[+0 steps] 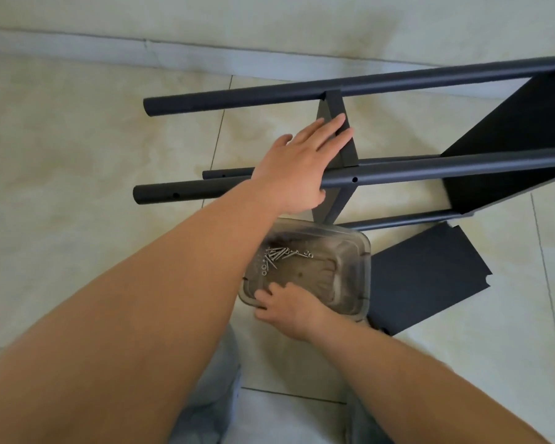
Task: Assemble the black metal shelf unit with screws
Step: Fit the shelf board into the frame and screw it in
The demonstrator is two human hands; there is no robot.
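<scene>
A: What takes up most of the tiled floor [77,161]?

B: The black metal shelf unit [507,133], lying on its side, its round posts running out to the left. A narrow shelf panel [340,123] stands between the two upper posts, and a wider panel closes the frame at the right.

A: And beside it?

B: A loose black panel [430,280] lies flat on the tiles, just right of a clear plastic tray [356,251]. The tray sits just in front of the frame's lower post.

A: The person's hands?

B: The left hand [302,165] lies across the near upper post, fingers straight and close together, tips on the narrow shelf panel. The right hand [289,309] reaches into the tray's near corner, fingers curled downward; whether it pinches anything cannot be told.

A: Smallest things?

B: The screws [277,254], heaped with a few washers at the tray's far left.
</scene>
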